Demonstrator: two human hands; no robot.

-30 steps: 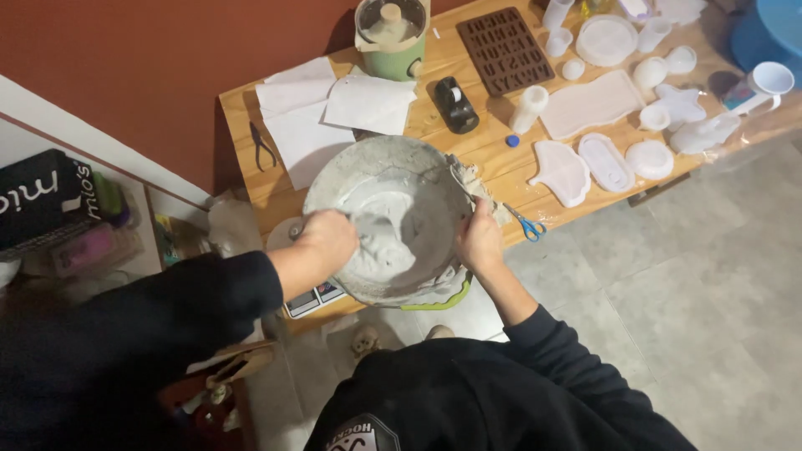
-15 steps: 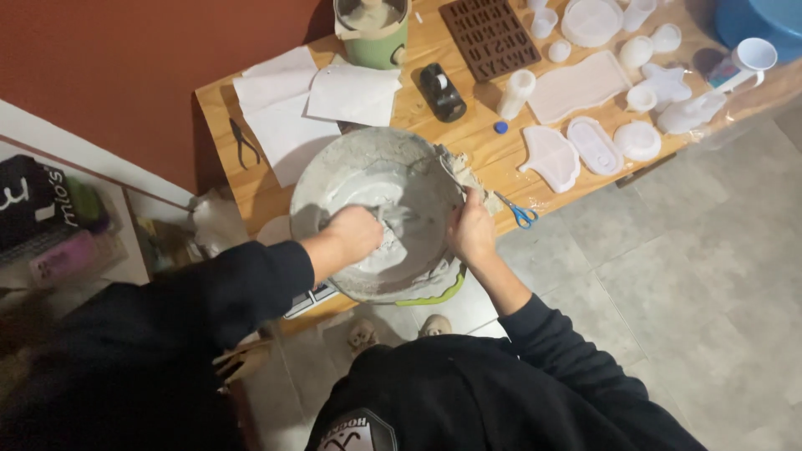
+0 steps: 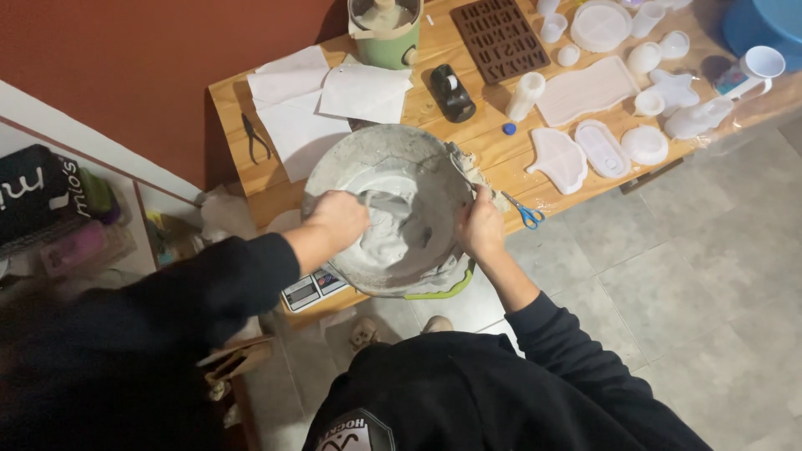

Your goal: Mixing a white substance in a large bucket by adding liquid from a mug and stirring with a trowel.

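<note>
A large grey mixing bowl with pale grey wet paste sits at the front edge of a wooden table. My left hand is inside the bowl, closed around a stirring tool whose end lies in the paste. My right hand grips the bowl's right rim. Both arms wear black sleeves. The bowl rests on a green-edged base, with a small scale showing under its left side.
On the table lie white paper sheets, pliers, a green pot, a black tape dispenser, a brown letter mould, blue-handled scissors and several white moulds and cups. A blue tub stands far right. Grey floor tiles lie below.
My left hand has shifted within the bowl, moving the tool through the paste. My right hand stays on the rim. The camera view has drifted slightly.
</note>
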